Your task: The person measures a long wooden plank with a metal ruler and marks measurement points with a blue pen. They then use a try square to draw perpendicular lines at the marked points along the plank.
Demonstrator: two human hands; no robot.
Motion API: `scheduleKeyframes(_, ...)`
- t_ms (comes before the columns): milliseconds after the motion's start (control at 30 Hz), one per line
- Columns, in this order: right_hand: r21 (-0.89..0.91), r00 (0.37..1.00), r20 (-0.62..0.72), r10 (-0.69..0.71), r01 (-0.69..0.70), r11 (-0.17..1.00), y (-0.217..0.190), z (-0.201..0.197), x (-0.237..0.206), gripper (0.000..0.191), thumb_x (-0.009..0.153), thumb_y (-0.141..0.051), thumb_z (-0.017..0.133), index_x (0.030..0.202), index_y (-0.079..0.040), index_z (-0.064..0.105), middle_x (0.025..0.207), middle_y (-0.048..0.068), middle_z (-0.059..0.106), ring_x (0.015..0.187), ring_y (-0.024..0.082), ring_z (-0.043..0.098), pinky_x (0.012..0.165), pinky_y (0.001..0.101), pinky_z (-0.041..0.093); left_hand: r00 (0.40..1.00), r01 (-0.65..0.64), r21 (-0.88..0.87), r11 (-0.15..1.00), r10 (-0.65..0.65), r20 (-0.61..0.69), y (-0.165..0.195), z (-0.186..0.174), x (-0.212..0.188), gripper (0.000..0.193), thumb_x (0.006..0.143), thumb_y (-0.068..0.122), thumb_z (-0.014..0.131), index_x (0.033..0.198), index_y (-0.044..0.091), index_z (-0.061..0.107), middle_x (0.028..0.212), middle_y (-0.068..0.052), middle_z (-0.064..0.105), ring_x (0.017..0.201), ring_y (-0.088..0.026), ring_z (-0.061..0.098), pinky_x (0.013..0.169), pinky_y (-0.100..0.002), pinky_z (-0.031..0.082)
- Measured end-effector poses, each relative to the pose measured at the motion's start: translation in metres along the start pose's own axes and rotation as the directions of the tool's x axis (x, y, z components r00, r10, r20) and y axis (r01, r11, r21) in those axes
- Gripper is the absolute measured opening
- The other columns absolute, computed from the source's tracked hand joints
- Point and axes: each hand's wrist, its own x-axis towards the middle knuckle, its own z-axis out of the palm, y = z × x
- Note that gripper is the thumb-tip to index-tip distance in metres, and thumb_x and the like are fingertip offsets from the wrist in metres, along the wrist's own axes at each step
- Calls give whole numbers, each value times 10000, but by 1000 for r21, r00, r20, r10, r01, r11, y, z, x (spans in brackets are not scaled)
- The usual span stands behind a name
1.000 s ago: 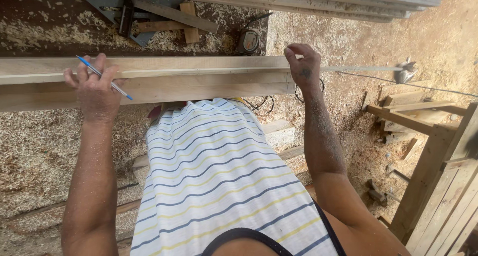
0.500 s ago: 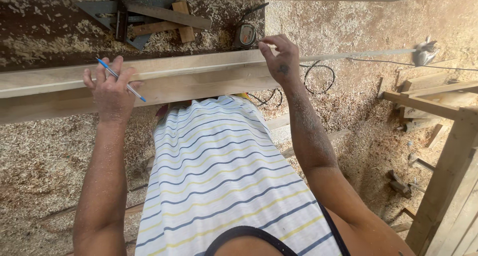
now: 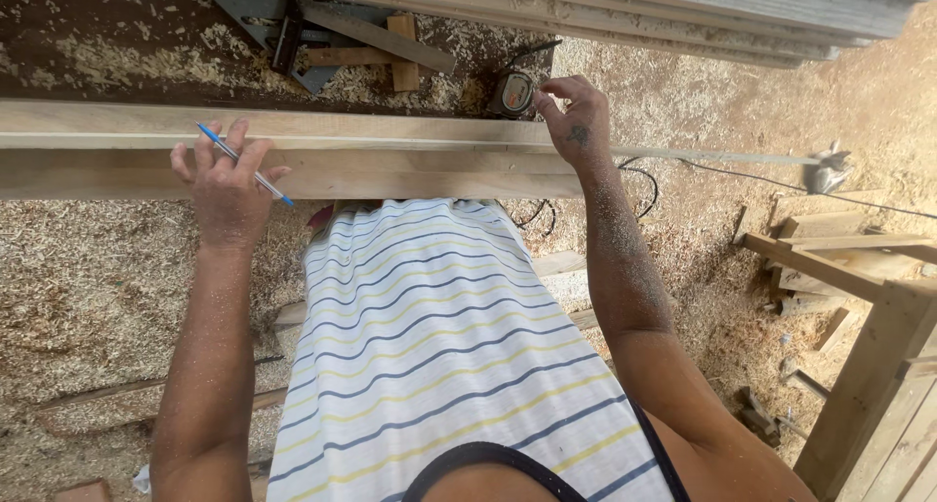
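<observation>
The left hand (image 3: pixel 229 185) rests on the long wooden plank (image 3: pixel 390 156), fingers clamped on a blue pen (image 3: pixel 244 164); the right hand (image 3: pixel 571 121) pinches the plank's far end, beside a tape measure (image 3: pixel 513 94); sawdust (image 3: pixel 88 287) lies below.

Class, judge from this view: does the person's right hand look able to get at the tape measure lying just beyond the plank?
Probably yes. The right hand is already at the plank's far edge, right beside the tape measure, with nothing visible between them.
</observation>
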Motion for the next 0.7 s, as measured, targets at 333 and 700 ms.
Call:
scheduleKeyframes(333,-55,982,191,-9,19,998,-53,43,44,230,1007,-255,699,1050,-44,779,969,134,742,816,237,690,729,382,590,994,-14,-114,993,2,-106,28,-25,28,485,1042,618,688,1191,161,743,1381,-72,699,1408,-305,503,1202,-565,245)
scheduleKeyframes(700,244,839,527,134,-301,922,-127,82,95,229,1026,-271,614,917,-88,697,805,72,713,617,105,660,503,278,545,893,217,-728,650,-434,-121,87,-53,70,388,1098,438,635,1130,64,731,873,-85,791,709,-139,760,528,-238,559)
